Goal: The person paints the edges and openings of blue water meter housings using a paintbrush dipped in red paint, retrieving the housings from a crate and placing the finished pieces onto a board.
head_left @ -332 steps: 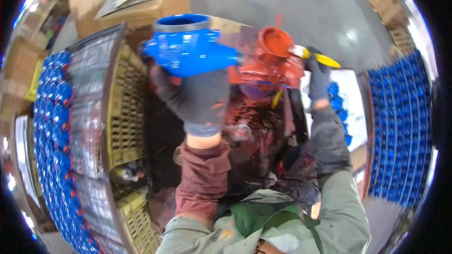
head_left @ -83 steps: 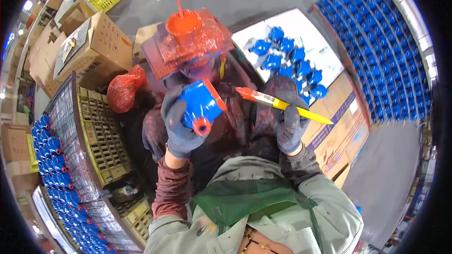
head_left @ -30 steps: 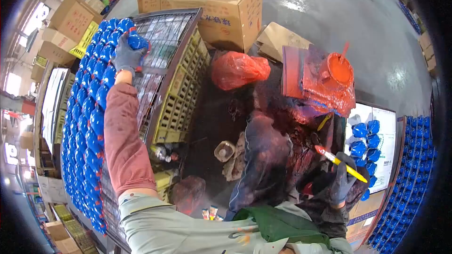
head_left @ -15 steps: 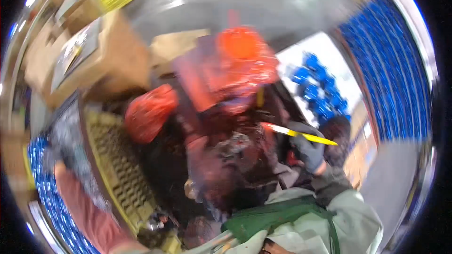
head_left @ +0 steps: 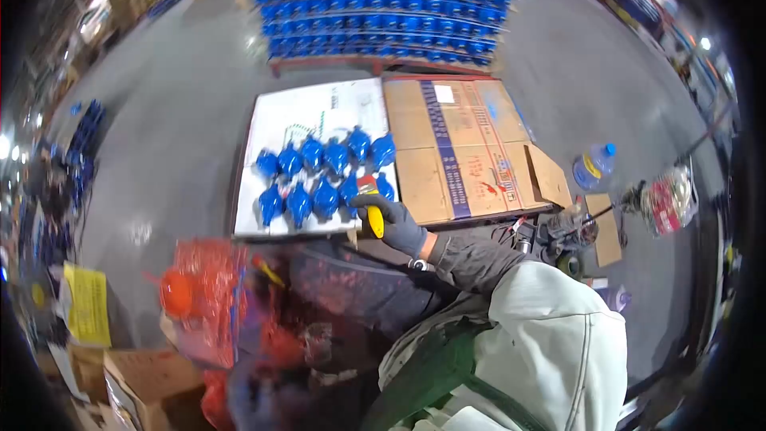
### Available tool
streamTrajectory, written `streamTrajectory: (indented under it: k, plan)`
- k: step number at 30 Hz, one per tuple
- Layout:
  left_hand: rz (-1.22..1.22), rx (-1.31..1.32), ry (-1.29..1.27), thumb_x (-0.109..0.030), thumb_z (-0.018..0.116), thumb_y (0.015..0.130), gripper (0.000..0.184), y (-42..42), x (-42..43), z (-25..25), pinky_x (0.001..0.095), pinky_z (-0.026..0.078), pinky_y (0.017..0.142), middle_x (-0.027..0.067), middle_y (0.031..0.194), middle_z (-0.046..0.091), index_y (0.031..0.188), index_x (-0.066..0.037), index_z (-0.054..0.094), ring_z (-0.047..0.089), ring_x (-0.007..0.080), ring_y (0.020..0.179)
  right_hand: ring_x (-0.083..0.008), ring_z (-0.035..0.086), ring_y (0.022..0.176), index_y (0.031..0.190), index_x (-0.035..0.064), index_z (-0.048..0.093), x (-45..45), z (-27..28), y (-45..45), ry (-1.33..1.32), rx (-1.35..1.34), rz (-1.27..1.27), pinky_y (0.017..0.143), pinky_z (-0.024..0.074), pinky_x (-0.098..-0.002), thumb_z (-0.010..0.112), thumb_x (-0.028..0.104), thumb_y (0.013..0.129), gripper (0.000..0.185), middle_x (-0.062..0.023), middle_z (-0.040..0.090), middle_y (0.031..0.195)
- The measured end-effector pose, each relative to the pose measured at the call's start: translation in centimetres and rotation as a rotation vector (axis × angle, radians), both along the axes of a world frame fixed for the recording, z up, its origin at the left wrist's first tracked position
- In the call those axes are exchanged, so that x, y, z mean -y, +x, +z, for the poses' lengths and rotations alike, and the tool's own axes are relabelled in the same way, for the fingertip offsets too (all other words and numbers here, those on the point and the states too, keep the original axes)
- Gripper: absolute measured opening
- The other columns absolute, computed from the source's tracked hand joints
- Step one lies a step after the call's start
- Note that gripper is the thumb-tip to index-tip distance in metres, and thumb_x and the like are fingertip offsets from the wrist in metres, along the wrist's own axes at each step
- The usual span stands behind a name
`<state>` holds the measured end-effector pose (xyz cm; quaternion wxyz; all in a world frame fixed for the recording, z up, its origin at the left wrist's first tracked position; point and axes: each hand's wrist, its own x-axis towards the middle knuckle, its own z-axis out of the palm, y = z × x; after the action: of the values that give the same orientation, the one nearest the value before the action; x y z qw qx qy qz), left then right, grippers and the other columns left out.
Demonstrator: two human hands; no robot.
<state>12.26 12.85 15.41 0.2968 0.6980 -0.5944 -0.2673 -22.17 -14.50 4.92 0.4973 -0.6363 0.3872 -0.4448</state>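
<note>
My right hand (head_left: 391, 222), in a dark grey glove, is closed around a paintbrush (head_left: 375, 220) with a yellow handle and a reddish tip. The tip is over the front row of glossy blue bulb-shaped parts (head_left: 298, 204), at the right-hand end; whether it touches one I cannot tell. These parts stand in two rows on a white board (head_left: 259, 124). I cannot make out my left hand; the lower left is smeared and dark around a clear plastic cup (head_left: 317, 342).
Flattened cardboard (head_left: 479, 156) lies right of the white board. Behind stands a tall stack of blue parts (head_left: 383, 12). A blue-capped bottle (head_left: 594, 166) stands at right. Red plastic sheeting (head_left: 211, 279), an orange-red round item (head_left: 177, 293) and a cardboard box (head_left: 152, 383) are at lower left.
My view has swung right, from the red-stained work area to the white board. My right hand has carried the paintbrush over to the blue parts.
</note>
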Motion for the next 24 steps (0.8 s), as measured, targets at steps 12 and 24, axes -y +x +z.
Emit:
streamTrajectory:
  k: [12,24]
  plan:
    - [-0.161,0.611,-0.518,-0.025,0.06,0.085,0.031,-19.2,19.9,-9.8,0.0593,0.027,0.107,0.0108,0.12,0.058,0.111,-0.009,0.061,0.047,0.036,0.12,-0.0435,0.055,0.113,0.141,0.0068,0.027,6.8,-22.2,-1.2,0.395,-0.528,-0.572,0.091,0.047,-0.0461,0.072,0.051,0.073,0.092,-0.0304,0.053,0.124]
    - [-0.152,0.585,-0.522,-0.025,0.057,0.087,0.027,-19.6,20.0,-9.9,0.0597,0.025,0.107,0.0089,0.12,0.059,0.11,-0.01,0.062,0.046,0.0344,0.122,-0.0381,0.065,0.096,0.122,0.0115,0.051,6.3,-25.6,-7.0,0.35,-0.375,-0.74,0.08,0.0509,-0.0444,0.07,0.029,0.079,0.05,-0.0205,0.066,0.1]
